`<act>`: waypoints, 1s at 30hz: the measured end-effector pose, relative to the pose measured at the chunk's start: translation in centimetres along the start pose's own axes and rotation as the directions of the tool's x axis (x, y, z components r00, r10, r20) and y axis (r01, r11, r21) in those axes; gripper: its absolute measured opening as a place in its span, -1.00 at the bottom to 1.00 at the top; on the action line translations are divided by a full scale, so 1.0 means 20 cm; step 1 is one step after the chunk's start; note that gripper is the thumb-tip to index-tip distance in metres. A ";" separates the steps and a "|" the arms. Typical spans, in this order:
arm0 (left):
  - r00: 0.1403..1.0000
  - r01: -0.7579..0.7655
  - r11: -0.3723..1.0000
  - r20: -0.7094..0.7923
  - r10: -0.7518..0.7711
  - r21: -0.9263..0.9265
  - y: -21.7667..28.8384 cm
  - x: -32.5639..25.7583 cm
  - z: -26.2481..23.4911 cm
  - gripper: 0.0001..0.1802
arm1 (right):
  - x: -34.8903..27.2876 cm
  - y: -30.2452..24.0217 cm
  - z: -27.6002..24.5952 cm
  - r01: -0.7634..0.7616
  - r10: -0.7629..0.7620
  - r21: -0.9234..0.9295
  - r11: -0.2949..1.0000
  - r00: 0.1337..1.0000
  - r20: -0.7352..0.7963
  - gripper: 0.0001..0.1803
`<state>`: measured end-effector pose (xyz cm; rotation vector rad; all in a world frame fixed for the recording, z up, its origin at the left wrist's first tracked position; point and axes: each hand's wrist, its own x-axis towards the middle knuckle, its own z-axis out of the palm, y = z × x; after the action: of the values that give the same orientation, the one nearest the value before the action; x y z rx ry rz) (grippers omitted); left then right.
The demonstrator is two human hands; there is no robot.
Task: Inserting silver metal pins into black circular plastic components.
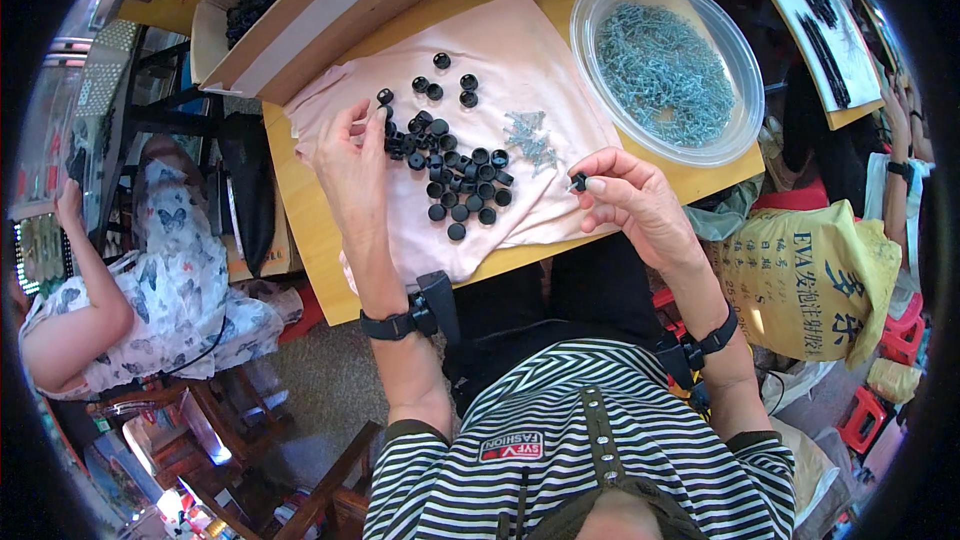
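While my left hand (350,155) pinches a small black cap (388,126) at the edge of the cap pile (455,175) on the pink cloth (520,50), loose screws (528,143) lie just beyond. My right hand (630,202) grips another black cap (578,181) between thumb and fingertips, near the clear bowl of screws (662,65).
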<state>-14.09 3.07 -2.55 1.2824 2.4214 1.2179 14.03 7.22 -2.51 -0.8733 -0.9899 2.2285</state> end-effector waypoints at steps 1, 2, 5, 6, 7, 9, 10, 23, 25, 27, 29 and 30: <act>0.999 -0.032 0.999 -0.003 0.032 0.036 0.00 0.02 0.01 -0.72 | 0.00 0.00 0.00 -0.003 0.003 0.001 1.000 1.000 0.002 -0.74; 0.998 -0.064 0.995 -0.006 0.064 0.072 0.00 0.03 0.02 -0.72 | 0.00 0.00 0.01 -0.010 0.010 -0.007 1.000 1.000 0.007 -0.75; 0.999 -0.044 0.996 -0.019 0.046 0.072 -0.03 0.08 0.09 -0.72 | 0.00 0.00 0.00 -0.029 0.029 -0.016 0.999 0.999 0.024 -0.75; 0.999 -0.046 0.996 -0.018 0.048 0.073 -0.02 0.08 0.09 -0.72 | 0.00 0.00 -0.01 -0.039 0.039 -0.016 0.999 0.999 0.034 -0.74; 0.999 -0.025 0.995 0.024 0.022 0.092 -0.02 0.09 0.09 -0.73 | 0.00 -0.01 0.00 -0.037 0.037 -0.014 0.999 0.999 0.033 -0.74; 0.997 -0.015 0.994 0.072 0.007 0.111 0.01 0.09 0.08 -0.74 | -0.01 -0.01 0.01 -0.057 0.058 -0.038 0.998 0.998 0.019 -0.74; 0.993 -0.120 0.983 0.037 0.116 0.136 0.03 0.07 0.06 -0.75 | -0.02 -0.01 0.01 -0.050 0.051 -0.033 0.998 0.999 0.016 -0.74; 0.930 0.143 0.618 0.319 0.185 -0.773 0.41 -0.42 0.04 -0.64 | -0.09 -0.15 0.20 0.399 -0.385 -0.180 0.899 0.917 0.108 -0.77; 0.932 0.123 0.623 0.306 0.195 -0.772 0.47 -0.46 0.03 -0.61 | -0.11 -0.15 0.19 0.431 -0.392 -0.287 0.856 0.901 0.183 -0.77; 0.938 0.090 0.633 0.279 0.206 -0.769 0.48 -0.49 0.02 -0.58 | -0.13 -0.12 0.18 0.418 -0.378 -0.331 0.846 0.908 0.179 -0.78; 0.933 0.118 0.573 0.288 0.215 -0.811 0.49 -0.50 0.02 -0.55 | -0.15 -0.11 0.18 0.397 -0.376 -0.222 0.891 0.917 0.132 -0.77; 0.934 0.114 0.570 0.283 0.217 -0.813 0.49 -0.52 0.01 -0.55 | -0.16 -0.11 0.17 0.399 -0.377 -0.226 0.888 0.916 0.136 -0.77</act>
<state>-1.39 -1.47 1.86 1.1006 1.2350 1.6506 14.01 4.80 2.03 -0.6121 -1.3779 1.8380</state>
